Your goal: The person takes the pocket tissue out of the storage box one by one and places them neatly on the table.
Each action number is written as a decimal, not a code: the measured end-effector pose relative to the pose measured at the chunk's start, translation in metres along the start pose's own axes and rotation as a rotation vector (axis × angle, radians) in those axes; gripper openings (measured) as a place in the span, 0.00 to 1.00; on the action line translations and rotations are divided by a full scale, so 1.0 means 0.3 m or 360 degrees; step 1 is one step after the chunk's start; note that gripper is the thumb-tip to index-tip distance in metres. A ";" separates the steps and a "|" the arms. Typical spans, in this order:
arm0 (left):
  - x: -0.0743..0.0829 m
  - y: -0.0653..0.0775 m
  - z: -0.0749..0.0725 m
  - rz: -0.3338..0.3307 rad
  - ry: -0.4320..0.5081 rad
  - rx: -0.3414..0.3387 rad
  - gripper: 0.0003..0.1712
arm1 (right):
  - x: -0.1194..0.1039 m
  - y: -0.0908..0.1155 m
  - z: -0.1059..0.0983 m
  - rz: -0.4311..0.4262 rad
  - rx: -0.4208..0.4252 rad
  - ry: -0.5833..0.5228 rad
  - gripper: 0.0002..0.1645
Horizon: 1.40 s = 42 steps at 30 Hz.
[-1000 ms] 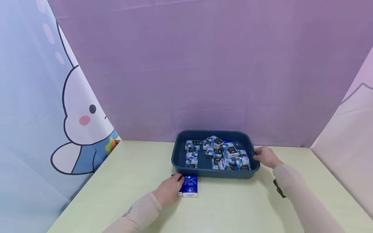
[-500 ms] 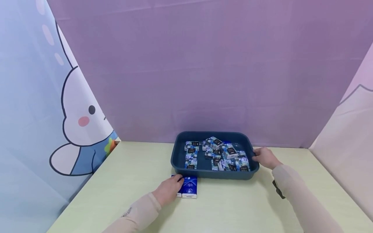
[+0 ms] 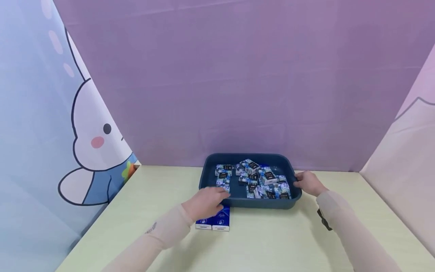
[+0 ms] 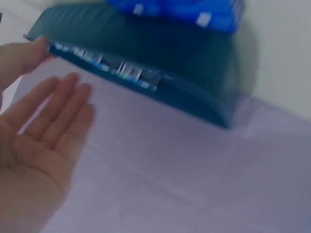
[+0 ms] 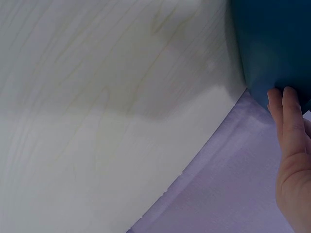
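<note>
A dark teal plastic basin (image 3: 258,203) stands near the back of the table, with several small floral-print boxes (image 3: 267,176) inside. Its right rim is held by my right hand (image 3: 309,183); in the right wrist view the fingers (image 5: 292,116) lie along the outer wall. My left hand (image 3: 206,203) hovers over the basin's front left corner, its fingers loosely extended and nothing in them. The left wrist view shows the palm (image 4: 39,150) facing the camera. Under that hand, two blue boxes (image 3: 221,221) lie side by side on the table against the basin's front, partly hidden.
The floral boxes form a column (image 3: 223,176) on the basin's left and a loose heap on its right. A purple cloth (image 3: 244,83) hangs right behind the basin. Printed cloths hang at both sides of the pale table (image 3: 272,241).
My left hand has lifted off the left blue box and moved right and forward, over the basin's front left rim. The right hand still holds the basin; the boxes stay in place.
</note>
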<state>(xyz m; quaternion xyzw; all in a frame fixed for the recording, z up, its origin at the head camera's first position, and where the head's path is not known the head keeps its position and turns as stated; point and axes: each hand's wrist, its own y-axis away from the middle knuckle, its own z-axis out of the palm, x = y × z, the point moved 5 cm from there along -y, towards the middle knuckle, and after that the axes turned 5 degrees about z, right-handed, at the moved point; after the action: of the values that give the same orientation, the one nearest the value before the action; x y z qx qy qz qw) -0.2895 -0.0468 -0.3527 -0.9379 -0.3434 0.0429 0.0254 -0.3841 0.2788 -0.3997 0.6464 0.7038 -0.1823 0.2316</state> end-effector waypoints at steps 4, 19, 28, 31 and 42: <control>0.005 -0.090 -0.059 0.0186 -0.0006 0.0065 0.19 | 0.007 0.001 -0.002 0.0022 0.0005 -0.0015 0.26; 0.049 -0.356 0.057 0.0291 0.0008 -0.0167 0.18 | 0.002 0.002 0.013 -0.0008 0.0019 -0.0019 0.26; 0.086 -0.434 0.121 0.0297 0.0025 -0.0301 0.20 | 0.019 -0.002 0.014 0.0026 0.0016 -0.0033 0.26; 0.088 -0.455 0.144 0.0289 0.0031 -0.0344 0.19 | 0.020 -0.002 0.012 0.0035 0.0017 -0.0030 0.26; 0.084 -0.524 0.199 0.0220 0.0073 -0.0510 0.23 | 0.003 -0.003 0.004 0.0028 0.0027 -0.0021 0.26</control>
<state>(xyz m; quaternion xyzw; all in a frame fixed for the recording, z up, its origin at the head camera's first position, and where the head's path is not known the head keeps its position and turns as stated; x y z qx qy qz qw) -0.3770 0.0906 -0.4017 -0.9520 -0.2799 -0.0322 -0.1197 -0.3850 0.2787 -0.4012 0.6532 0.6950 -0.1905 0.2322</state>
